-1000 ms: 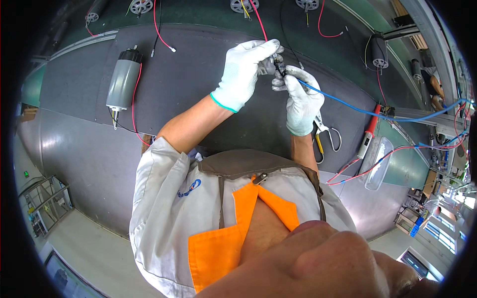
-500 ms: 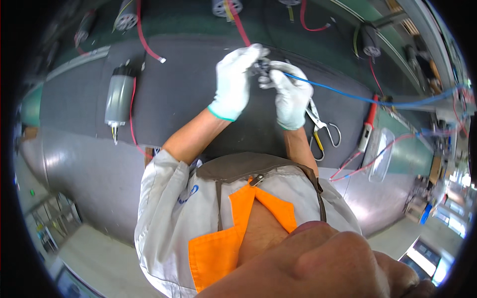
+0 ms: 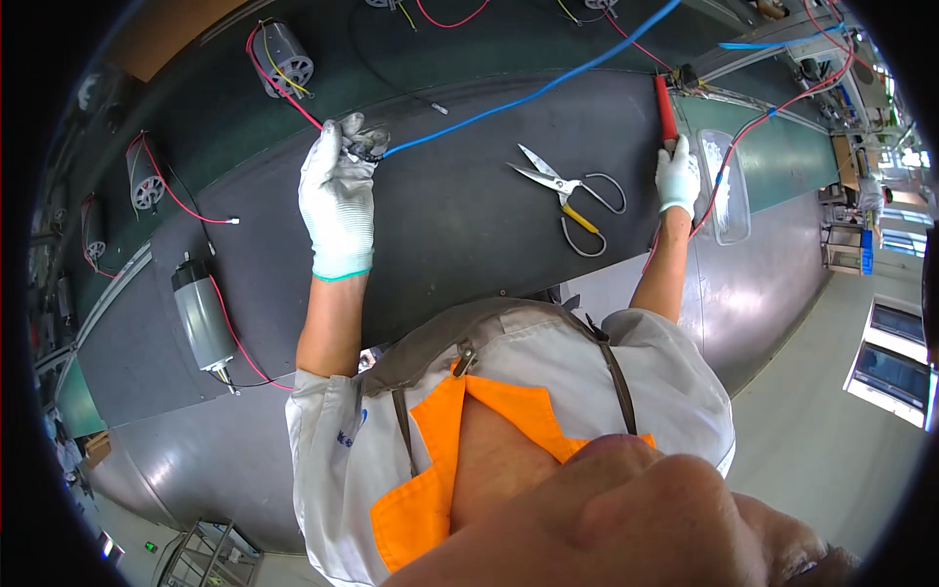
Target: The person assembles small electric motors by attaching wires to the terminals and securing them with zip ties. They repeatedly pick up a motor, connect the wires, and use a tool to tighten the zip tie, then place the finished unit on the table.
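My gloved left hand (image 3: 337, 191) is closed around a small dark part (image 3: 368, 149) whose details are hidden by the fingers. From there a blue wire (image 3: 528, 95) runs up to the far right, and a red wire (image 3: 289, 96) leads back to a cylindrical motor (image 3: 282, 61), which also has a yellow wire. At the right, my gloved right hand (image 3: 677, 178) grips a red-handled soldering iron (image 3: 666, 106); its far end reaches a small metal holder (image 3: 683, 76). Scissors (image 3: 562, 186) with one yellow-wrapped handle lie blades apart between my hands.
A silver motor (image 3: 203, 318) with a red wire lies on the dark mat (image 3: 460, 215) at the left. More motors, such as one (image 3: 147, 186) at far left, line the green surface. A clear plastic tray (image 3: 726, 186) sits right of my right hand.
My hands have separated: the left moved leftward with the small dark part, while the right let go of it and took hold of the soldering iron. The view has turned.
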`<state>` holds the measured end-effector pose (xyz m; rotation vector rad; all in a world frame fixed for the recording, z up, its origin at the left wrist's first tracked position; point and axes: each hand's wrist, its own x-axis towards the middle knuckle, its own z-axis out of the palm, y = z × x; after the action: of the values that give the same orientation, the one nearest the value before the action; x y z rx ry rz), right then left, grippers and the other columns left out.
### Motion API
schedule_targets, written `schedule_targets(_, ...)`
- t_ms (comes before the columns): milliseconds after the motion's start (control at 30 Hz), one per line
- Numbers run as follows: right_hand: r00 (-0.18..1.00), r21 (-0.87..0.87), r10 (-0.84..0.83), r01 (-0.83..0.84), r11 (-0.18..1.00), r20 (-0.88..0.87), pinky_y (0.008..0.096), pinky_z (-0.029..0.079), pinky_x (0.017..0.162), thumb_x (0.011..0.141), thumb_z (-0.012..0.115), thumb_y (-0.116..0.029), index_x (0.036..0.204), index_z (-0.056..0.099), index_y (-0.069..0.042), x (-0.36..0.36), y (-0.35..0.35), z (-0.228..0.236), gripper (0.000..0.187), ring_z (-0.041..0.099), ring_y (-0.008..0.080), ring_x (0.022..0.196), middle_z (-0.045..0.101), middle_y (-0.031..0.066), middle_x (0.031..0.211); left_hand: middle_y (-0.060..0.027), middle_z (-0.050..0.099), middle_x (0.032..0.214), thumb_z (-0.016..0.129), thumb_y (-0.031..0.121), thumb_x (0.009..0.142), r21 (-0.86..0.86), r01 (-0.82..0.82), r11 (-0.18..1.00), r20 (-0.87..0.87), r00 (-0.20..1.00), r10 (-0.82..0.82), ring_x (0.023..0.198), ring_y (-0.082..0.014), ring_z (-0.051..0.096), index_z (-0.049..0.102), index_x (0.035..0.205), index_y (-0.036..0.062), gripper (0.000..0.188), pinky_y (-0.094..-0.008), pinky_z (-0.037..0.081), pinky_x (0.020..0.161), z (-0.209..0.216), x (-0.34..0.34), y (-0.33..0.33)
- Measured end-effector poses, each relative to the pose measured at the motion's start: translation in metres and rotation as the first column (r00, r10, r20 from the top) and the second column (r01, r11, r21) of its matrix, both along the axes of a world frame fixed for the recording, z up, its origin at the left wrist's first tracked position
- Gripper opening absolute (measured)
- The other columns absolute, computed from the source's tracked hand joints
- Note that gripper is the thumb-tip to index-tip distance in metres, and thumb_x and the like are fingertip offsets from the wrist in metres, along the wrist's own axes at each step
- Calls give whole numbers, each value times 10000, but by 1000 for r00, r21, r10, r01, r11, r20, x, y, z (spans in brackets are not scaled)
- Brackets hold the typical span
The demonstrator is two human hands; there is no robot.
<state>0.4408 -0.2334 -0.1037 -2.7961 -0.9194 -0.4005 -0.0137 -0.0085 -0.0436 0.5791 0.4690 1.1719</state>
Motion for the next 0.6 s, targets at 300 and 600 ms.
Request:
schedule_targets(300,439,801,732,-44,597,-521,240,555,823,955,659,-101,1348,627,34,-111,99,49,417,673,131,931,700,102,1130,-174,708,1086,571,188,1033,-54,-94,994,61,993,97,936,-312,698,656,1111,-7,227,-460,543,917,-1,-10,-5)
schedule_targets(600,-186,743,776,-485,461,-603,297,560,859,843,730,-68,1269,689,1,-210,255,61,434,692,174,922,724,105,1128,-172,722,1048,601,145,1002,-41,-132,990,93,986,136,906,-259,697,669,1100,-45,224,-389,535,884,11,-17,-9)
